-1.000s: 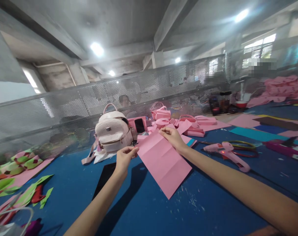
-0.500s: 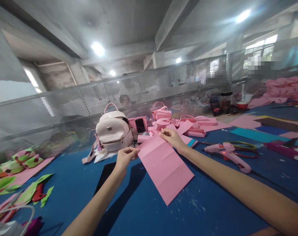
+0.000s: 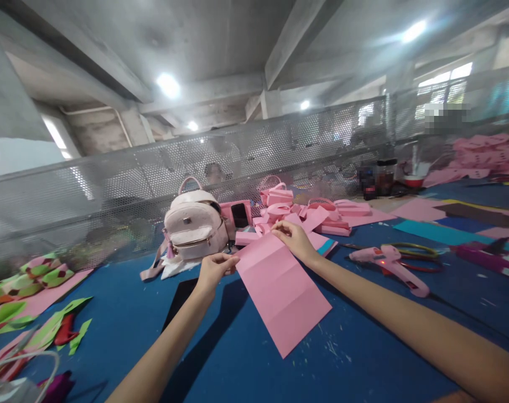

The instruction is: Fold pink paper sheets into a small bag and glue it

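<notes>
Both hands (image 3: 216, 271) (image 3: 297, 240) pinch pink paper (image 3: 283, 294); the backpack (image 3: 193, 224) hides its contents.

The sheet (image 3: 283, 299) I hold is pink with faint crease bands, over a deep blue tabletop (image 3: 124, 336) speckled pale. Toward the far edge, the backpack (image 3: 193, 221) is cream (its tassel (image 3: 170, 251) looks dusty pink to me), the paper pieces (image 3: 279, 211) pink. Toward the right edge, the glue gun (image 3: 389, 261) is pink, the strip (image 3: 441, 231) teal; by the left edge, patchwork shapes (image 3: 56, 276) mix green, pink and dark red.

Both arms (image 3: 384, 305) outstretched — fingers (image 3: 286, 225) pinched
</notes>
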Demonstrator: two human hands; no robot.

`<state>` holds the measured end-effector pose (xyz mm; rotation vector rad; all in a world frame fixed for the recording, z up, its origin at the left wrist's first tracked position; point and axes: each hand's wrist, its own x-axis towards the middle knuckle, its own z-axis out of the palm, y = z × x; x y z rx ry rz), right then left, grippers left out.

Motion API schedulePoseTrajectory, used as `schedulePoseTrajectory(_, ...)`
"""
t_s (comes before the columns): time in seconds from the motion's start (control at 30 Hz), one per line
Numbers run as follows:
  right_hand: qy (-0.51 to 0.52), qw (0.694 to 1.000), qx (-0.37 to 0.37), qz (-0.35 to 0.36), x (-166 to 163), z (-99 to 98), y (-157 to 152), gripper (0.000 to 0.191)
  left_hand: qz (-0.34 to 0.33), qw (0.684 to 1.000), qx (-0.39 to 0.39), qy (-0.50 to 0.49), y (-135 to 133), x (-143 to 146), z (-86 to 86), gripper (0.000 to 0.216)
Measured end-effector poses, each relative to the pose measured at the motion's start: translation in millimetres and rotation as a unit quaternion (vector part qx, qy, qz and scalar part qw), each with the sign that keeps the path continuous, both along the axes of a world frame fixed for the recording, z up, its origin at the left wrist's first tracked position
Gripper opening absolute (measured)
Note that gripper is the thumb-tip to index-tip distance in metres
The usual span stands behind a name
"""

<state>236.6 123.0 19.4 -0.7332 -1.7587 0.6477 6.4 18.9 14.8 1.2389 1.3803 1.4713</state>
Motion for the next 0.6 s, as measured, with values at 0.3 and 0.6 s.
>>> schedulePoseTrajectory(0.3, -0.157, 0.981, 0.111, 0.038, -19, 14.8, -52, 0.008, -0.04, 0.998, 0.03, 0.041, -8, 15, 4.2, 0.033)
schedulePoseTrajectory(0.6, -0.219, 0.967, 0.09, 0.09, -43, 19.5, -61, 0.005, -0.035, 0.999, 0.032, 0.022, -13, 27, 6.3, 0.029)
